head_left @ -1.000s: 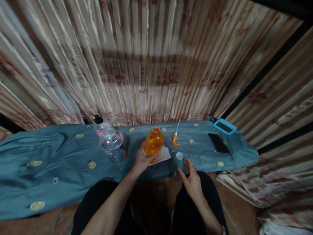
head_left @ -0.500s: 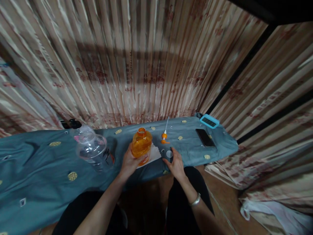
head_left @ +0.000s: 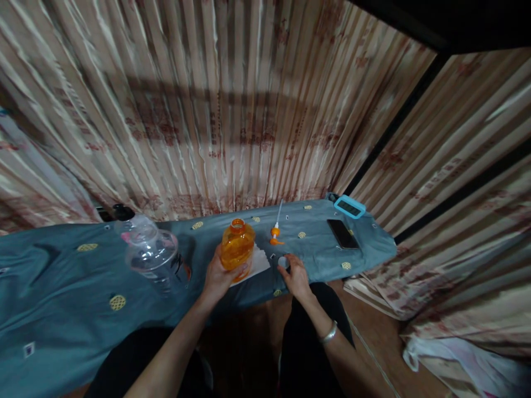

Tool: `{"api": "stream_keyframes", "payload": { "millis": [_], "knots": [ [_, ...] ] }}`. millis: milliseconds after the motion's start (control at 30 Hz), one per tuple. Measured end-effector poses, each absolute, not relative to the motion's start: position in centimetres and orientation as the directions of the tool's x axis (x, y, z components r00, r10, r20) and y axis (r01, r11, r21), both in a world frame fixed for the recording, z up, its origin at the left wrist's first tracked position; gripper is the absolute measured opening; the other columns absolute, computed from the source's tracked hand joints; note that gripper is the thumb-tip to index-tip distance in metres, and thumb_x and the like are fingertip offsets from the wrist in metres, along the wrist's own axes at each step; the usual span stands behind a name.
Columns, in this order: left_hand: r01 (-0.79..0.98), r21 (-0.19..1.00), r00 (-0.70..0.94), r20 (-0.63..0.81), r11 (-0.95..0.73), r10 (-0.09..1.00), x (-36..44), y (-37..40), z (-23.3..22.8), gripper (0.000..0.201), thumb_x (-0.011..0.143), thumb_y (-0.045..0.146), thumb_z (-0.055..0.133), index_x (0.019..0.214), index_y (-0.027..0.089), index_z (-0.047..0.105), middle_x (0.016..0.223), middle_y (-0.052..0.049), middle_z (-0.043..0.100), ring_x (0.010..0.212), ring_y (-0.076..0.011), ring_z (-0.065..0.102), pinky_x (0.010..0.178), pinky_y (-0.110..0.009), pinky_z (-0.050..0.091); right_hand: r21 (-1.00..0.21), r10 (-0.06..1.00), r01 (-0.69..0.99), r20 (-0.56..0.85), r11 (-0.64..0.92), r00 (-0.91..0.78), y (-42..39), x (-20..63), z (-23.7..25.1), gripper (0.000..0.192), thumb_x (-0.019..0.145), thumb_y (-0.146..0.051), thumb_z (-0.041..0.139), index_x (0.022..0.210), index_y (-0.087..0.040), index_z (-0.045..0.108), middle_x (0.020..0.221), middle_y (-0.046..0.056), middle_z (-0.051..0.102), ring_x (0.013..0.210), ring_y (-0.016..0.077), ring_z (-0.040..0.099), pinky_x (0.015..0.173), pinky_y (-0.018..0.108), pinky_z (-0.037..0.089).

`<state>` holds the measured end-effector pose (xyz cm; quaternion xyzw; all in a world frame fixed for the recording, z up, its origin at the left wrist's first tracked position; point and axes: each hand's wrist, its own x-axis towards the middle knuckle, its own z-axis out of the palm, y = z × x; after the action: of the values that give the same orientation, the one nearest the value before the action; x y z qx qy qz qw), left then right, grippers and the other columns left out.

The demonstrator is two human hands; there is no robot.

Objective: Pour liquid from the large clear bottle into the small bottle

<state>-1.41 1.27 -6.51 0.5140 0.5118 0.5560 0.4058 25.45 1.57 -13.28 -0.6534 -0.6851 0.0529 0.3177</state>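
Left hand [head_left: 219,275] wrapped around the lower body of the squat orange translucent plastic bottle [head_left: 237,248] — fingers closed on its near side, thumb toward the right. Bottle upright, neck open and uncapped, standing at the near edge of the teal patterned cloth-covered table [head_left: 62,282], about midway along its length, partly on a white folded paper sheet [head_left: 259,261].

Right hand [head_left: 295,276] resting at the same near edge, just right of the bottle, fingers curled down with the tips on the small white round cap [head_left: 282,261]. Whether the cap is pinched or only touched cannot be told. Cap flat on the cloth, just beside the right corner of the paper sheet, apart from the bottle.

Orange pump dispenser head with white tube [head_left: 275,234] lying on the cloth beyond the cap, toward the far edge.

Large clear plastic jug [head_left: 154,255] left of the bottle, near the left hand but apart from it — black-capped bottle [head_left: 123,214] behind it at the far edge.

Black smartphone [head_left: 342,234] flat near the right end; light-blue framed rectangular device [head_left: 349,206] at the far right corner.
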Motion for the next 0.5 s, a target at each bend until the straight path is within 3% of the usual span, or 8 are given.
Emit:
{"api": "stream_keyframes", "payload": {
  "millis": [167,367,500],
  "knots": [
    [0.099,0.987,-0.164,0.143,-0.128,0.976,-1.2,1.1,-5.9,0.07,0.059,0.042,0.094,0.119,0.023,0.063,0.117,-0.006,0.078,0.112,-0.0298,0.074,0.104,-0.047,0.057,-0.468,0.941,0.871,0.338,0.15,0.019,2.0,25.0,-11.2,0.04,0.098,-0.038,0.072,0.132,-0.019,0.065,0.136,0.01,0.068,0.125,0.0282,0.066,0.105,0.053,0.055],
    [0.112,0.987,-0.159,0.133,-0.116,0.978,-1.3,1.2,-5.6,0.069,0.057,0.045,0.093,0.116,0.023,0.064,0.112,-0.006,0.079,0.108,-0.0311,0.074,0.104,-0.05,0.057,-0.435,0.965,0.894,0.264,0.111,0.008,6.6,24.3,-6.7,0.035,0.102,-0.033,0.067,0.135,-0.02,0.065,0.145,0.011,0.064,0.13,0.0277,0.064,0.109,0.053,0.052],
    [0.079,0.988,-0.156,0.14,-0.129,0.978,-1.3,1.3,-6.1,0.072,0.059,0.043,0.092,0.121,0.024,0.062,0.118,-0.007,0.078,0.11,-0.0308,0.074,0.105,-0.051,0.057,-0.416,0.988,0.908,0.113,-0.046,0.102,10.4,23.3,-4.6,0.034,0.102,-0.04,0.068,0.128,-0.018,0.068,0.127,0.009,0.073,0.114,0.0247,0.072,0.101,0.049,0.057]
  ]
}}
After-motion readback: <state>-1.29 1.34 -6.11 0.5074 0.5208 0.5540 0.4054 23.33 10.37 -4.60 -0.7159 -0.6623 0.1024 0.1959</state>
